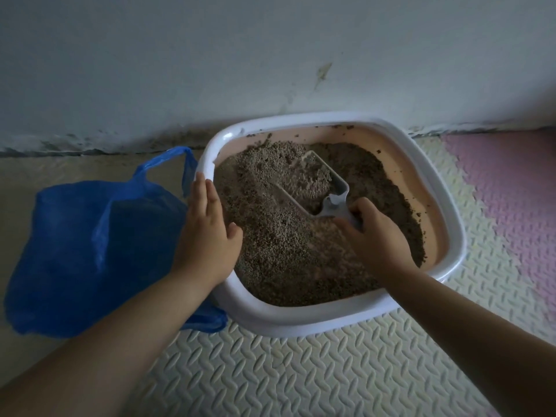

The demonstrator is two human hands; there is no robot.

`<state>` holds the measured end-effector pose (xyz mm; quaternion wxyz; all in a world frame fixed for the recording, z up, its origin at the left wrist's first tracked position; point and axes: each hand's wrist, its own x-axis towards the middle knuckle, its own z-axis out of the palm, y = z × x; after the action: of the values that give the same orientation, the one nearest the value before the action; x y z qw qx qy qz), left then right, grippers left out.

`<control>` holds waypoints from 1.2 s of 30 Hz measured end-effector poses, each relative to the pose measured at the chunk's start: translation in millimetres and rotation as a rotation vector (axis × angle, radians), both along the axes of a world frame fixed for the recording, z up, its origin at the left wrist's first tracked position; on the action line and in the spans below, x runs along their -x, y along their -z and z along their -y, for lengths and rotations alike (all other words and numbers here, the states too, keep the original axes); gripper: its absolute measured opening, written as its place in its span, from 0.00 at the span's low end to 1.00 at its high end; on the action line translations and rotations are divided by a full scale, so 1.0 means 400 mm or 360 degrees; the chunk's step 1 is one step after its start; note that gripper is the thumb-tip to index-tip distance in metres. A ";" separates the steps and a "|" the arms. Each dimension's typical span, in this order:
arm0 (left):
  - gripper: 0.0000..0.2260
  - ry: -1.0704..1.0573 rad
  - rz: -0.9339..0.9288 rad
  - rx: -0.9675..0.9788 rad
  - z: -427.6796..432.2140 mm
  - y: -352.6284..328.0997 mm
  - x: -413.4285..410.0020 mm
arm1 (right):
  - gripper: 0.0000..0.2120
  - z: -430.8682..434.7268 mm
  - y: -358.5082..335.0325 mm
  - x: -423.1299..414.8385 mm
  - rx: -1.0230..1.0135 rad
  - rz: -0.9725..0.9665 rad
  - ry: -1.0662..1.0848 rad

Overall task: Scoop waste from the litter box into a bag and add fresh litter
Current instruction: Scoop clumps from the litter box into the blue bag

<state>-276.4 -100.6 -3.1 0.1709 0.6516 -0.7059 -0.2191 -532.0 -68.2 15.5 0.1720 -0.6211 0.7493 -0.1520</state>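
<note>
Mid-frame, the right hand [371, 227] grips a loaded litter scoop [316, 182] while the flat, open left hand [207, 227] steadies the litter box [301, 322]; tilting could spill litter short of the blue bag [75, 251] at left.

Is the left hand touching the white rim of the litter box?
Touching. The head view shows the left hand lying flat on the left rim of the litter box, with straight fingers and no gap visible between them.

Left hand [207, 227] flat, fingers [201, 191] straight, right hand [376, 233] curled, apparently gripping
</note>
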 end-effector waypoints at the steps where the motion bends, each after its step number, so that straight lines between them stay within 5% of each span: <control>1: 0.33 0.0002 0.0001 0.0000 0.001 0.001 -0.001 | 0.11 -0.003 -0.002 0.002 0.0008 0.0003 0.0015; 21: 0.34 0.0003 0.0013 -0.0007 0.000 -0.001 0.000 | 0.09 -0.025 -0.062 -0.015 0.0032 0.0196 0.0034; 36: 0.34 0.0008 -0.0008 -0.0001 -0.002 -0.002 -0.001 | 0.10 -0.025 -0.129 -0.022 0.0104 -0.0104 -0.0051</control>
<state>-275.8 -99.9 -2.5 0.1721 0.6492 -0.7070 -0.2214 -523.3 -58.2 67.0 0.1295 -0.6431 0.7391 -0.1533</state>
